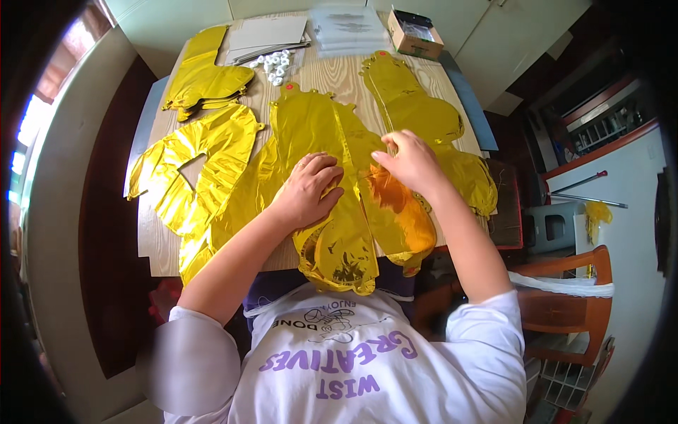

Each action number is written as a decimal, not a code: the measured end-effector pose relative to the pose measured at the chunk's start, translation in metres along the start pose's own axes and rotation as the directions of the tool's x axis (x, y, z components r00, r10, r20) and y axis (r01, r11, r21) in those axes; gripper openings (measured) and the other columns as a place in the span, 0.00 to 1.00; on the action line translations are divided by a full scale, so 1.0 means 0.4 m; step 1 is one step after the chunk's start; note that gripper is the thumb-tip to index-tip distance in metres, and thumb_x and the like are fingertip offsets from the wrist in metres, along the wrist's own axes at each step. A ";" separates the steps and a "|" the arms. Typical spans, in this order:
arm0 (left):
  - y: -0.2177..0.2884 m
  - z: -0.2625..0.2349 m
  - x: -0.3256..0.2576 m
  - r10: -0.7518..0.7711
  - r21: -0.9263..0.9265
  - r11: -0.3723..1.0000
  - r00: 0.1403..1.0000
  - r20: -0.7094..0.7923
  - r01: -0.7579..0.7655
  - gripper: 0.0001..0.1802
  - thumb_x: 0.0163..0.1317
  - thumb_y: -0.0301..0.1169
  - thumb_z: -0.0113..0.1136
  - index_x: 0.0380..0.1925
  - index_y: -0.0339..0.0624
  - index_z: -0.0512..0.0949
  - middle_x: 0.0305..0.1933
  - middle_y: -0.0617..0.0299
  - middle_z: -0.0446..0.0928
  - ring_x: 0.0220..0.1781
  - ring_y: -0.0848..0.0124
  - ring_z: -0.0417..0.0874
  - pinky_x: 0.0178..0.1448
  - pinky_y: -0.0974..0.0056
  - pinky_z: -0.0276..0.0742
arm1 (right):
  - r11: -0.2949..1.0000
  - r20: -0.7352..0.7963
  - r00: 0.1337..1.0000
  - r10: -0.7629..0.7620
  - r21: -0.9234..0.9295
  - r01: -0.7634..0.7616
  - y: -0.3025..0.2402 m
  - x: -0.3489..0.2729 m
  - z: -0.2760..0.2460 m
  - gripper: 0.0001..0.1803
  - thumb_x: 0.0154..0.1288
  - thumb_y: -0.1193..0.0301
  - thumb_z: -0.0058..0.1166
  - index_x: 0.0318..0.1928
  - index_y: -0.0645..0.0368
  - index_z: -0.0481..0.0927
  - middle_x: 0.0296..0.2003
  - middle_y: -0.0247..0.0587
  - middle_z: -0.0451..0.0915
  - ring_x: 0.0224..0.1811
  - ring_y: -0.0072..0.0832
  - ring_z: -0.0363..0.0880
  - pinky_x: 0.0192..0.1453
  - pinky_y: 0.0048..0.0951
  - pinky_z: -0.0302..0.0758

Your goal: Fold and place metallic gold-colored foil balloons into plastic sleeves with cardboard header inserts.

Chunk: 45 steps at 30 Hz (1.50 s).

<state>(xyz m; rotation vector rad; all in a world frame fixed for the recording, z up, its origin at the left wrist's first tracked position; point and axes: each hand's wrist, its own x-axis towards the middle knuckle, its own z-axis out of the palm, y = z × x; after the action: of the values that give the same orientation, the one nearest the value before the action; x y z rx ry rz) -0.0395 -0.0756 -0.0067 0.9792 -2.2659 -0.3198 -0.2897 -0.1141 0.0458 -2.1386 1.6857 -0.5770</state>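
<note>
A flat gold foil balloon (311,131) lies before me, its wrinkled lower end at the table's near edge. My left hand (308,189) rests on this foil, fingers loosely bent and thumb apart. To its right, my right hand (409,164) is raised slightly over the foil, thumb and fingertips pinched together. What they pinch is too small to make out; a thin pale line runs from the fingertips toward the far right foil. Below that hand, a patch of foil (402,208) shines orange. A second gold foil balloon (417,106) lies beyond it.
At the left lie a gold foil piece with an opening (229,145) and a folded gold stack (201,74). Small white pieces (277,65), grey sheets (265,35), clear plastic bags (347,32) and an open cardboard box (415,35) line the far edge. A wooden chair (565,311) stands right.
</note>
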 end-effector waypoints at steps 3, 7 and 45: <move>0.003 0.000 0.004 -0.006 -0.008 1.000 1.000 -0.003 0.006 0.19 0.60 0.33 0.67 0.51 0.38 0.79 0.57 0.51 0.76 0.65 0.51 0.74 0.71 0.51 0.69 | 0.961 0.049 0.998 0.032 -0.275 -0.018 -0.003 0.085 0.013 0.26 0.60 0.56 0.68 0.48 0.65 0.83 0.43 0.51 0.85 0.44 0.45 0.85 0.51 0.41 0.79; -0.003 0.006 0.002 0.004 -0.022 1.000 1.000 -0.028 -0.005 0.20 0.60 0.32 0.67 0.52 0.38 0.80 0.58 0.50 0.76 0.64 0.50 0.75 0.70 0.50 0.71 | 0.956 0.311 0.928 0.205 -0.266 -0.122 0.000 0.151 0.006 0.27 0.56 0.53 0.70 0.45 0.64 0.83 0.43 0.52 0.86 0.43 0.48 0.85 0.50 0.43 0.80; 0.005 -0.052 0.012 -0.267 -0.345 0.916 0.952 -0.149 0.203 0.11 0.61 0.24 0.63 0.45 0.37 0.78 0.53 0.46 0.77 0.55 0.47 0.80 0.60 0.53 0.78 | 0.753 0.032 0.777 -0.628 -0.226 0.618 0.034 0.037 0.145 0.20 0.69 0.66 0.56 0.59 0.58 0.78 0.66 0.42 0.75 0.68 0.43 0.72 0.70 0.46 0.67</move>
<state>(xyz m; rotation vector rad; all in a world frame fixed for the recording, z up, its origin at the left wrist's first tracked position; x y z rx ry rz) -0.0297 -0.0772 0.0125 1.0566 -1.8452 -0.6536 -0.2675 -0.1300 -0.0093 -2.8948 1.0462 -0.6295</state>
